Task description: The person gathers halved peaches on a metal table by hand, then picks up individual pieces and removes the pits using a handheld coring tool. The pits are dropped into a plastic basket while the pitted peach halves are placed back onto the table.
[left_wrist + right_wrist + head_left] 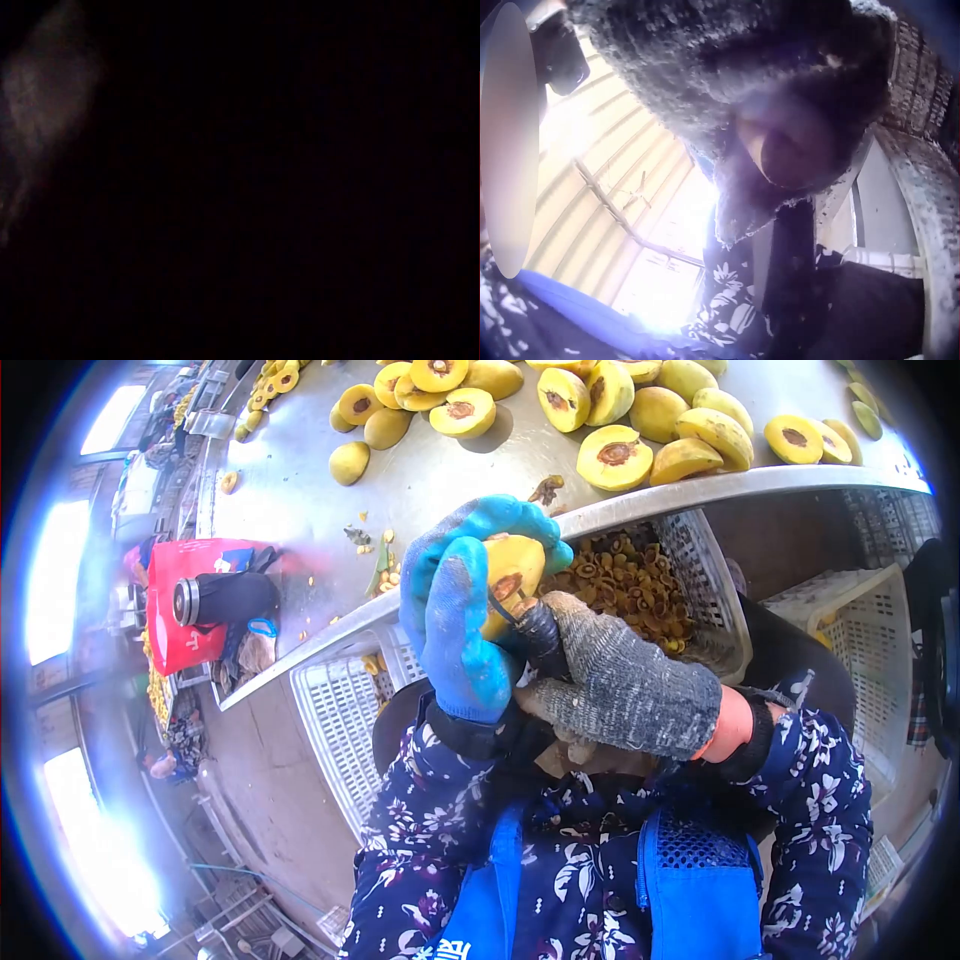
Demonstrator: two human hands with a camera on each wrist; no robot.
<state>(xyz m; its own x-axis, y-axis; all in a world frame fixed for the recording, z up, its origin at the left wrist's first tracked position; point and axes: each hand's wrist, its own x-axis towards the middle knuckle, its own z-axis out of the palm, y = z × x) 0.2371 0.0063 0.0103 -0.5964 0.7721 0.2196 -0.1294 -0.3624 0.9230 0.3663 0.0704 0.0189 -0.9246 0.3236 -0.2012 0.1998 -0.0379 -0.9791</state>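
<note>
My left hand [462, 625], in a blue coated glove, cups a halved yellow peach [520, 563] with its brown stone side facing right. My right hand [640, 685] wears a grey knit glove and grips the dark wrapped handle [543, 638] of a small metal-tipped pitting tool. The tool's tip meets the peach's cut face beside the stone. In the right wrist view the grey glove [682, 67] fills the top, curled round the handle, whose round end shows. The left wrist view is almost black.
Several halved peaches [615, 457] lie on the metal table [290, 490] ahead. Below its rim stands a white crate [722, 600] of brown-yellow scraps. Another crate [335, 730] is at left, one [865, 650] at right. A dark flask [225, 600] lies by a red bag [175, 645].
</note>
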